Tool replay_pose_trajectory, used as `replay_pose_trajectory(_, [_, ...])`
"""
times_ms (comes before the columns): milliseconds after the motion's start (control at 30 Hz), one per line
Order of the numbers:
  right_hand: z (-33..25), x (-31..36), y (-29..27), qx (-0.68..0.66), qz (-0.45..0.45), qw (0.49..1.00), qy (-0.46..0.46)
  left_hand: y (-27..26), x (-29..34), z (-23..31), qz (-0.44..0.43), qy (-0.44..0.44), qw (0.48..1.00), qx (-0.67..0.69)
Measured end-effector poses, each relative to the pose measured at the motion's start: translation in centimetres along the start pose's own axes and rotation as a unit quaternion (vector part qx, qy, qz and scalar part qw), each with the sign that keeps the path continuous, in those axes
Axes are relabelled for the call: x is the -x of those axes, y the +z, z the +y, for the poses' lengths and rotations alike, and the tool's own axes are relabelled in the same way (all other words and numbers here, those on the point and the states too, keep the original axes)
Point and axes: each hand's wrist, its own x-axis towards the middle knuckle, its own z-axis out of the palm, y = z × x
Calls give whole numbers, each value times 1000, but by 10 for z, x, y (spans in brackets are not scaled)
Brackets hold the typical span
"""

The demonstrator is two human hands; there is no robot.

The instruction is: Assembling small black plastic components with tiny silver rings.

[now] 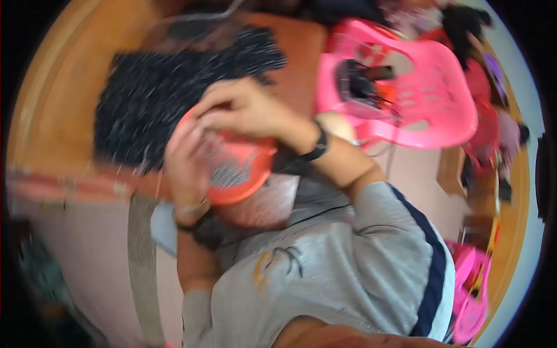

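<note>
Together, right hand [241, 107] curled, left hand [188, 159] blurred, openness and holds unclear, at orange bowl [264, 165], near rim [238, 199] uncovered

two hands [246, 107], one bowl [259, 178]

A heap of small bits [162, 95] lies on the table [52, 104] at the far left, and the bowl [252, 189] is nearer and a little to the right, with small bits in it too. The left hand [188, 156] is at the bowl's left side, and the right hand [246, 107] is at its far side. Far to the right is a chair [435, 95] with things [360, 84] on it, and another chair [473, 307] is at the near right.
</note>
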Motion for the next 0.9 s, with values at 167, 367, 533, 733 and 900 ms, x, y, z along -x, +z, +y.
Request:
replay_pose_trajectory(167, [-9, -3, 8, 4, -2, 999, 54, 5, -4, 5, -8, 8, 1000, 8])
replay_pose_trajectory(367, [-11, -7, 24, 34, -17, 998, 58, -19, -4, -2, -22, 29, 999, 22])
replay_pose_trajectory(533, [-12, -6, 18, 50, -1, 999, 14, -8, -3, 4, -15, 24, 999, 47])
replay_pose_trajectory(733, [-13, -6, 19, 51, -3, 999, -10, -14, -6, 0, -39, 29, 994, 95])
replay_pose_trajectory(900, [-15, -6, 20, 101, 2, 994, -39, -15, -8, -1, -62, 33, 993, 98])
